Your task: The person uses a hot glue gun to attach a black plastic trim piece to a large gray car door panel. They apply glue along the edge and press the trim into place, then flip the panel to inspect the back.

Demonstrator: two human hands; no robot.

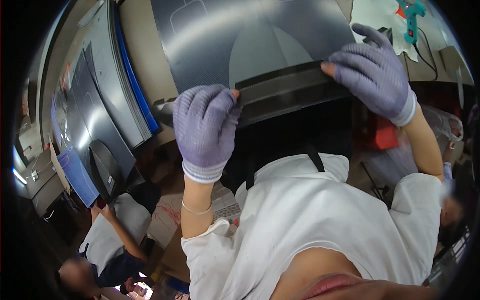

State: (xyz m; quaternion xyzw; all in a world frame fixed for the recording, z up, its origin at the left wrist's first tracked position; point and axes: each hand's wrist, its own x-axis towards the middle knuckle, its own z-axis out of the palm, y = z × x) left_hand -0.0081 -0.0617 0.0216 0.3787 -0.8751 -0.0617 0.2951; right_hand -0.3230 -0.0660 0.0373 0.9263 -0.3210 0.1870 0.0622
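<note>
A long dark strip (287, 90), bent lengthwise like a folded edge, runs across the near side of the table. My left hand (205, 130), in a ribbed purple glove with a bare fingertip, is curled round its left part. At the right part, my right hand (372, 75) wears a matching glove; its bare fingertip presses on the strip's upper edge and its other fingers are partly spread. Just beyond the strip lies a large dark textured sheet (200, 55) with a grey arched shape on it. Whether strip and sheet are joined I cannot tell.
Grey sheets (112, 75) and a blue sheet (132, 75) are stacked at the left. At lower left, another person (120, 220) holds a dark curved panel (104, 167). A teal pistol-shaped corded tool (412, 25) lies far right. A red box (384, 134) sits below my right hand.
</note>
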